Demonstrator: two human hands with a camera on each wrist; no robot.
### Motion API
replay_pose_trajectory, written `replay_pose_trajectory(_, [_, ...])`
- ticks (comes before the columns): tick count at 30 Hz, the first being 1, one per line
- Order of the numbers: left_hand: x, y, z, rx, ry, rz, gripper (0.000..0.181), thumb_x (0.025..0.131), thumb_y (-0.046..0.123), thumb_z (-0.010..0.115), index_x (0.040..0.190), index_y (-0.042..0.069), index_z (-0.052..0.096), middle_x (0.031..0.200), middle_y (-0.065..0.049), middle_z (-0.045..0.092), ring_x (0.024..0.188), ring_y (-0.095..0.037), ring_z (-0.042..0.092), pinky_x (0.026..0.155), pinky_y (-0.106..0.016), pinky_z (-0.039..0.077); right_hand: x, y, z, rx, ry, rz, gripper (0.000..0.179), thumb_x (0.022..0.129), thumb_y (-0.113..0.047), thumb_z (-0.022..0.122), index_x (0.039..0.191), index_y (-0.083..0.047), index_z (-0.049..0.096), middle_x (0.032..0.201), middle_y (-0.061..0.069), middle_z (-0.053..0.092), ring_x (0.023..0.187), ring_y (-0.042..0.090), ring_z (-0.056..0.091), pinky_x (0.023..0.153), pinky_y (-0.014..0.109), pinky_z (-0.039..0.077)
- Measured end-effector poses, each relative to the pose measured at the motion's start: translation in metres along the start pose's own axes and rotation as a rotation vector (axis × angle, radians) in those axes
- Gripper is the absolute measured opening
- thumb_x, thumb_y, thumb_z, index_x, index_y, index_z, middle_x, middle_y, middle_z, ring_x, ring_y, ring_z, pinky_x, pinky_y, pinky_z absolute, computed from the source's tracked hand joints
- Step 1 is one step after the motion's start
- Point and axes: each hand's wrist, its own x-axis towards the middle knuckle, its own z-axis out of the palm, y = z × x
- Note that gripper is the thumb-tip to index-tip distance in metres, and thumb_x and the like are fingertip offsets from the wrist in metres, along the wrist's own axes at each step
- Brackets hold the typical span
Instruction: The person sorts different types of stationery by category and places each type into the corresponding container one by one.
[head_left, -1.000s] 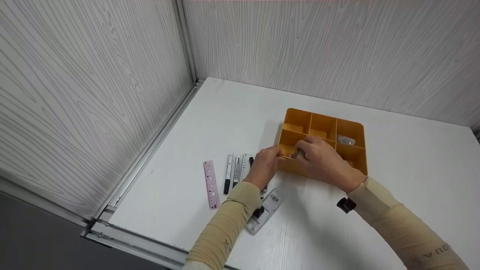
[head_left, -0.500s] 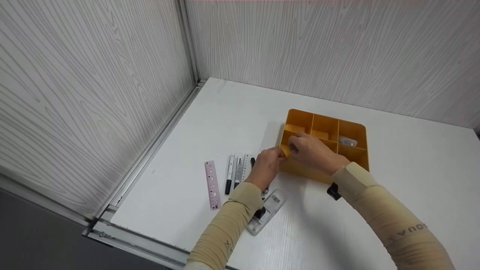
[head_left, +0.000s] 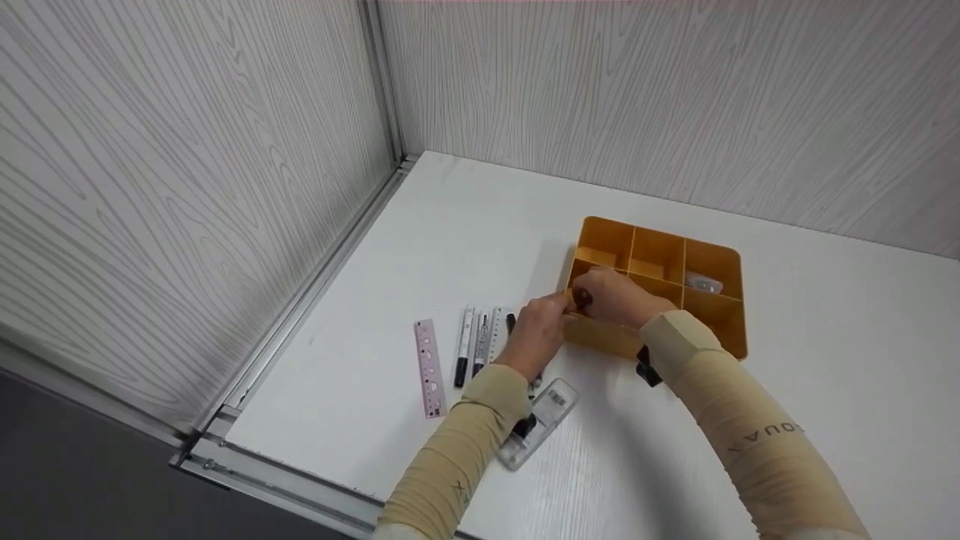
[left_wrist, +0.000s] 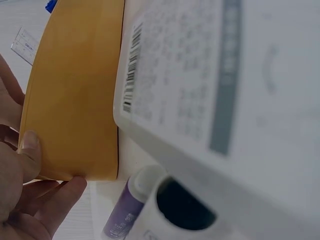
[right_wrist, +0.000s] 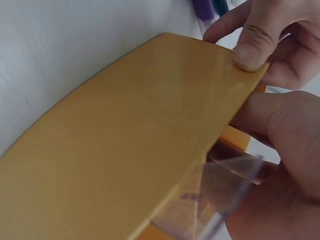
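Observation:
A yellow divided box [head_left: 600, 335] stands on the white table. My left hand [head_left: 538, 330] grips its near-left corner; in the left wrist view the thumb presses the outer wall [left_wrist: 75, 90], other fingers bent round the end. The right hand [head_left: 615, 296] reaches into the near-left compartment beside it, fingers bent downward. Its fingertips are hidden, so what they may hold does not show. Just under that hand, a clear plastic piece [right_wrist: 220, 185] sticks up at the box's rim in the right wrist view. A small clear packet [head_left: 705, 283] lies in the far-right compartment.
Left of the box lie a pink ruler [head_left: 429, 367], black-capped markers [head_left: 463, 345] and a clear ruler [head_left: 496, 334]. A clear case with a barcode label [head_left: 551, 405] lies in front, partly under the left forearm. A purple marker [left_wrist: 122, 210] shows in the left wrist view.
My right hand has moved left, close to the left hand at the box's corner. The greyish item seen in its fingers earlier is out of sight. The left hand keeps its grip.

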Motion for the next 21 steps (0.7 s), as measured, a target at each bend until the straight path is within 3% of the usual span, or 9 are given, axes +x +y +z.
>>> replay_pose_trajectory(9, [0.002, 0.001, 0.002, 0.065, 0.015, 0.022, 0.004, 0.098, 0.014, 0.062, 0.1, 0.012, 0.063, 0.105, 0.0, 0.071, 0.1, -0.009, 0.068, 0.082, -0.019, 0.055, 0.012, 0.013, 0.008, 0.031, -0.053, 0.058, 0.014, 0.093, -0.009, 0.068, 0.107, -0.011, 0.071, 0.098, 0.008, 0.071, 0.086, 0.024, 0.06, 0.092, 0.041, 0.056])
replay_pose_trajectory(14, [0.001, 0.002, 0.001, 0.058, 0.017, 0.008, 0.005, 0.099, 0.009, 0.059, 0.1, 0.012, 0.063, 0.104, 0.0, 0.071, 0.101, -0.009, 0.068, 0.083, -0.018, 0.054, 0.018, 0.015, 0.01, 0.039, -0.052, 0.081, 0.018, 0.094, -0.009, 0.067, 0.112, -0.011, 0.072, 0.103, 0.01, 0.072, 0.09, 0.026, 0.061, 0.096, 0.044, 0.054])
replay_pose_trajectory(21, [0.0, 0.001, 0.001, 0.06, 0.01, 0.0, 0.006, 0.098, 0.016, 0.06, 0.101, 0.012, 0.063, 0.102, 0.001, 0.07, 0.098, -0.008, 0.067, 0.081, -0.017, 0.054, 0.023, 0.017, 0.014, 0.037, -0.077, 0.102, 0.017, 0.096, -0.012, 0.065, 0.112, -0.011, 0.072, 0.104, 0.009, 0.072, 0.092, 0.026, 0.061, 0.098, 0.044, 0.053])
